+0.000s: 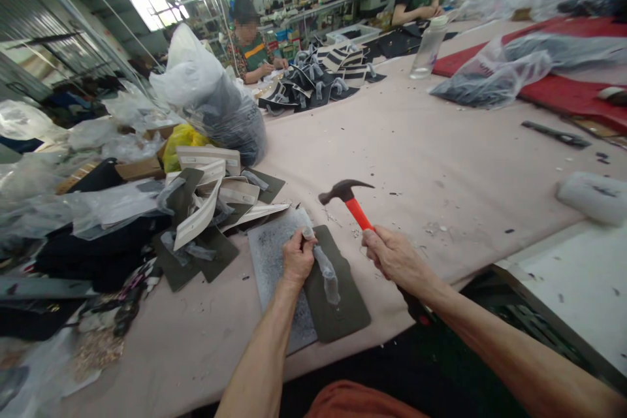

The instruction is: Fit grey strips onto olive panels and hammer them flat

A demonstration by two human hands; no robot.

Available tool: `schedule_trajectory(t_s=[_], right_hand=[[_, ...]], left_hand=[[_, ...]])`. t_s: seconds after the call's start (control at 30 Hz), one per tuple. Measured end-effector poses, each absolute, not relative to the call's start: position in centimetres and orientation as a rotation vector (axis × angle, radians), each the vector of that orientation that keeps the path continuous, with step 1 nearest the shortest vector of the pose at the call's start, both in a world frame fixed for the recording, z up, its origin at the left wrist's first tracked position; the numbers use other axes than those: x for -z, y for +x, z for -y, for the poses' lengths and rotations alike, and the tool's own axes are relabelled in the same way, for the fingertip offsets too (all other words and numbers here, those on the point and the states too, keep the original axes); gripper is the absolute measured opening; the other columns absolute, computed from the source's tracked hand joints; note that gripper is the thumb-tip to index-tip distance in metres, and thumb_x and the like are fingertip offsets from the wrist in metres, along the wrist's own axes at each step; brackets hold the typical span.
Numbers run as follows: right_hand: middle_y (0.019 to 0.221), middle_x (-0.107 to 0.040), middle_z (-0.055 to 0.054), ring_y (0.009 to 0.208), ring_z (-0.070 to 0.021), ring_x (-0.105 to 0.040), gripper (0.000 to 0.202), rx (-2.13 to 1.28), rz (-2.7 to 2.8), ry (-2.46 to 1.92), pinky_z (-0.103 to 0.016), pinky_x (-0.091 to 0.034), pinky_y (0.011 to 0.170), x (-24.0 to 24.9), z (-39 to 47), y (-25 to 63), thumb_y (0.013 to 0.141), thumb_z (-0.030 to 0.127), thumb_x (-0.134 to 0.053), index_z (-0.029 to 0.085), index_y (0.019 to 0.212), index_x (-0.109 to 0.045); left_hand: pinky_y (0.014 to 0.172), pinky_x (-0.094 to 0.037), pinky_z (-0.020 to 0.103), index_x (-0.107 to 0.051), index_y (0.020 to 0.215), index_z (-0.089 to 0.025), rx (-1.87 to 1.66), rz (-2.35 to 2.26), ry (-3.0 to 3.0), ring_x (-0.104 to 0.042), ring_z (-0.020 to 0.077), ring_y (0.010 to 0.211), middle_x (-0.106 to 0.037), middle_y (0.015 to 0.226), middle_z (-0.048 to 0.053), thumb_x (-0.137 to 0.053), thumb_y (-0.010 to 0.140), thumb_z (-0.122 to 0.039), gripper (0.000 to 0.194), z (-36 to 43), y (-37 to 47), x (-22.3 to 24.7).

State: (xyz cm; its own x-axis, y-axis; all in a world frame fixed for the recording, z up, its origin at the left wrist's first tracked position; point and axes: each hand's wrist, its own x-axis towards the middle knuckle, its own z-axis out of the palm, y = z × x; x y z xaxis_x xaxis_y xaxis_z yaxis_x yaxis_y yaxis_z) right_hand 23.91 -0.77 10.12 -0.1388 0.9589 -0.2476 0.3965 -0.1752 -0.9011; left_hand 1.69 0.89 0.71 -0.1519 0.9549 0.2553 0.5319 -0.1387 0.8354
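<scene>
At four o'clock from the left hand [298,256] lies a flat, dark olive, round-cornered panel [343,317] bearing a wrinkled, cloudy plastic wrapping [328,276], whose far end that hand pinches. At three o'clock, the right hand [392,255] clasps a red-handled, dark-headed claw hammer [358,213].

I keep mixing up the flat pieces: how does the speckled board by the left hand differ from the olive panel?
The board is pale grey with dark speckles; the panel is plain dark olive. A plastic-wrapped strip lies along the panel, while the board sits to the panel's left. Both are flat and roughly rectangular.
</scene>
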Motion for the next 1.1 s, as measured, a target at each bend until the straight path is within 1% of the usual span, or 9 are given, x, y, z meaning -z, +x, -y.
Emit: schedule_trajectory(t_s=[0.1, 0.23, 0.4, 0.5, 0.6, 0.7, 0.93, 1.03, 1.1], right_hand=[[0.062, -0.052, -0.001, 0.051, -0.013, -0.043, 0.034, -0.7, 2.027, -1.535, -0.027, -0.025, 0.052, -11.5, 0.7, 23.2, 0.099, 0.045, -0.032, 0.021, 0.082, -0.049], [0.061, -0.057, -0.003, 0.046, -0.0117, -0.041, 0.025, -0.416, 2.509, -1.492, -0.03, -0.016, 0.05, -13.0, -0.2, 23.5, 0.1, 0.033, -0.038, 0.019, 0.086, -0.054], [0.053, -0.045, 0.003, 0.043, -0.0096, -0.033, 0.031, -0.08, 2.071, -1.288, -0.026, -0.019, 0.047, -18.7, -1.2, 23.6, 0.101, 0.042, -0.036, 0.02, 0.08, -0.047], [0.056, -0.048, 0.002, 0.045, -0.0103, -0.038, 0.032, -0.061, 1.836, -1.269, -0.025, -0.024, 0.048, -18.3, -0.6, 23.0, 0.102, 0.041, -0.031, 0.021, 0.08, -0.044], [0.054, -0.051, 0.0, 0.042, -0.0105, -0.037, 0.031, -0.248, 2.298, -1.424, -0.028, -0.018, 0.048, -14.9, 0.2, 22.9, 0.101, 0.036, -0.033, 0.02, 0.078, -0.046], [0.062, -0.059, -0.003, 0.047, -0.0124, -0.047, 0.025, -0.416, 2.605, -1.642, -0.029, -0.018, 0.051, -12.2, 0.3, 23.8, 0.101, 0.032, -0.037, 0.018, 0.089, -0.053], [0.074, -0.064, -0.008, 0.062, -0.0182, -0.057, 0.033, -0.587, 2.409, -1.965, -0.029, -0.031, 0.056, -6.2, 0.0, 27.1, 0.102, 0.036, -0.035, 0.015, 0.092, -0.059], [0.107, -0.064, -0.018, 0.09, -0.0268, -0.061, 0.029, -0.342, 2.388, -1.899, -0.036, -0.043, 0.073, -4.1, 0.8, 26.5, 0.097, 0.028, -0.043, 0.011, 0.115, -0.058], [0.13, -0.054, -0.02, 0.112, -0.0307, -0.055, 0.044, -0.253, 2.375, -1.654, -0.043, -0.044, 0.089, -4.0, 1.6, 24.8, 0.093, 0.021, -0.048, 0.013, 0.137, -0.047]], left_hand=[[0.074, -0.049, 0.029, -0.068, 0.095, -0.019, -1.185, -1.705, 1.714, -0.068, 0.02, 0.077, -0.073, 0.082, 0.003, -0.057, 0.086, -0.02, 0.014, -0.7, 1.7, -0.8], [0.068, -0.047, 0.028, -0.065, 0.083, -0.019, -1.167, -1.756, 1.73, -0.065, 0.0185, 0.07, -0.07, 0.073, 0.002, -0.058, 0.084, -0.018, 0.008, -0.8, 1.7, -0.6], [0.073, -0.048, 0.028, -0.067, 0.091, -0.019, -1.178, -1.722, 1.72, -0.068, 0.0187, 0.078, -0.074, 0.084, 0.004, -0.059, 0.085, -0.019, 0.01, -0.9, 1.7, -0.6], [0.072, -0.048, 0.027, -0.067, 0.091, -0.019, -1.162, -1.732, 1.712, -0.067, 0.0184, 0.077, -0.075, 0.085, 0.004, -0.059, 0.085, -0.019, 0.01, -0.9, 1.7, -0.7], [0.071, -0.047, 0.026, -0.067, 0.092, -0.02, -1.138, -1.738, 1.71, -0.067, 0.0178, 0.075, -0.074, 0.081, 0.003, -0.057, 0.084, -0.016, 0.013, -0.9, 1.7, -0.5], [0.071, -0.046, 0.025, -0.068, 0.097, -0.02, -1.163, -1.717, 1.717, -0.066, 0.0174, 0.075, -0.073, 0.08, 0.002, -0.057, 0.084, -0.015, 0.018, -0.9, 1.6, -0.2], [0.07, -0.045, 0.025, -0.068, 0.088, -0.021, -1.207, -1.707, 1.715, -0.064, 0.017, 0.073, -0.071, 0.079, 0.002, -0.06, 0.082, -0.018, 0.011, -0.9, 1.5, -0.4], [0.07, -0.045, 0.025, -0.068, 0.089, -0.021, -1.227, -1.695, 1.678, -0.063, 0.0167, 0.071, -0.071, 0.079, 0.001, -0.06, 0.081, -0.019, 0.011, -0.9, 1.6, -0.5], [0.068, -0.045, 0.024, -0.068, 0.087, -0.02, -1.239, -1.685, 1.65, -0.062, 0.0159, 0.069, -0.07, 0.077, 0.001, -0.061, 0.08, -0.02, 0.01, -0.8, 1.6, -0.5]])
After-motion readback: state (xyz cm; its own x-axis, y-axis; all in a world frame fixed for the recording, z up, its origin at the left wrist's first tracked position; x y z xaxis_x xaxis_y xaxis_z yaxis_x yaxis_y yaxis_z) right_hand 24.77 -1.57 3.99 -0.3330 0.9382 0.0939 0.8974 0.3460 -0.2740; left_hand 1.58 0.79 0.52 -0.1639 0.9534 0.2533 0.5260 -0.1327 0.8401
